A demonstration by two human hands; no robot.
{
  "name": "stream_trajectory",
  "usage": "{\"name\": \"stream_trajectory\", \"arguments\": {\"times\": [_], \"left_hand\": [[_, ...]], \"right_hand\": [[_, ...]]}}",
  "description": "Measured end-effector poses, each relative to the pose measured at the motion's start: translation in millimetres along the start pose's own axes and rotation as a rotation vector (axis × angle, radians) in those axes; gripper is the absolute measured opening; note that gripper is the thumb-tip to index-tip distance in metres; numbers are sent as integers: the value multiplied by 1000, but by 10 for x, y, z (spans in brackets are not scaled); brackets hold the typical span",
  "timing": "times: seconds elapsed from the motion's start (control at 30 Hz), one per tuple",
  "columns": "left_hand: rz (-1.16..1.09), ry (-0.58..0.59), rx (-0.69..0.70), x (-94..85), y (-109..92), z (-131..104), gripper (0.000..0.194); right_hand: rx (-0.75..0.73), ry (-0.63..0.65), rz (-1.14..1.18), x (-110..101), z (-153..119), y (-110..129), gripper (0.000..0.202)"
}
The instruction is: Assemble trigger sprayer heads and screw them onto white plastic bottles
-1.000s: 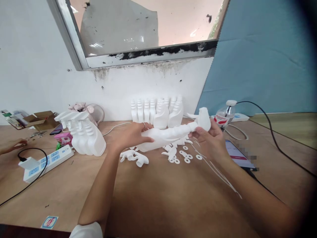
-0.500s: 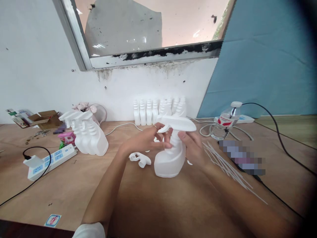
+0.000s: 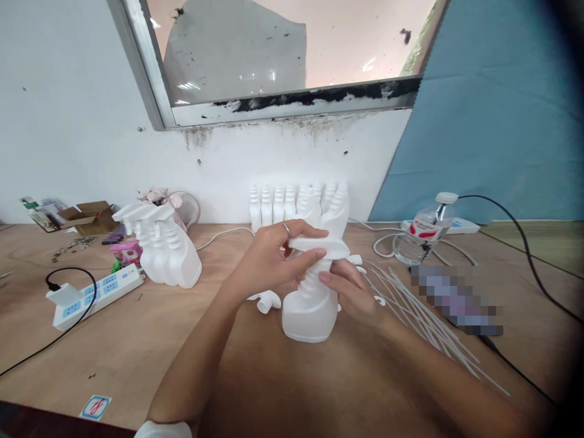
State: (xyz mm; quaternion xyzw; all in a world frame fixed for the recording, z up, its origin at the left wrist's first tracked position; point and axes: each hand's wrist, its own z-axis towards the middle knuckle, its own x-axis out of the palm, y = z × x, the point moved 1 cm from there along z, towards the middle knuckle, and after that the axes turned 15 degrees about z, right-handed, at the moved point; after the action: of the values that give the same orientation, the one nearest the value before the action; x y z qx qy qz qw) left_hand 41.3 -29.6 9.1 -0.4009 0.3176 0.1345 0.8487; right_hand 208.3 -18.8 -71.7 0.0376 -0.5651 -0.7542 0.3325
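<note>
Bottle (image 3: 310, 319) upright; left hand (image 3: 274, 258), fingers pinched over spray head (image 3: 336, 246); right hand (image 3: 358, 295), fingers curled just below, probably steadying bottle. Straws (image 3: 424, 322) near right, likely for reach.

Slants the bare left forearm (image 3: 201, 347) up and to the right, with the wrist (image 3: 236, 293) nearly straight. Holds the left hand (image 3: 274, 258) back outward, stretching the index finger (image 3: 308, 229) above and the thumb (image 3: 303, 264) just below in a pinch, with the remaining fingers mostly hidden. Slants the bare right forearm (image 3: 429, 359) up and to the left, converging with the other. Holds the right hand (image 3: 356, 293) just beside and a little lower, pointing its thumb leftward, with the fingers bent and partly hidden behind.
</note>
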Motion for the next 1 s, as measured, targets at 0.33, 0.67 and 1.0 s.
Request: {"name": "stream_trajectory", "arguments": {"times": [0.33, 0.67, 1.0], "left_hand": [[-169, 88, -113, 19, -25, -16, 17], [-34, 36, -55, -3, -74, 3, 17], [58, 12, -14, -3, -72, -11, 18]], "right_hand": [[61, 24, 28, 30, 17, 40, 33], [15, -15, 72, 86, 9, 33, 33], [17, -77, 73, 68, -18, -28, 33]]}}
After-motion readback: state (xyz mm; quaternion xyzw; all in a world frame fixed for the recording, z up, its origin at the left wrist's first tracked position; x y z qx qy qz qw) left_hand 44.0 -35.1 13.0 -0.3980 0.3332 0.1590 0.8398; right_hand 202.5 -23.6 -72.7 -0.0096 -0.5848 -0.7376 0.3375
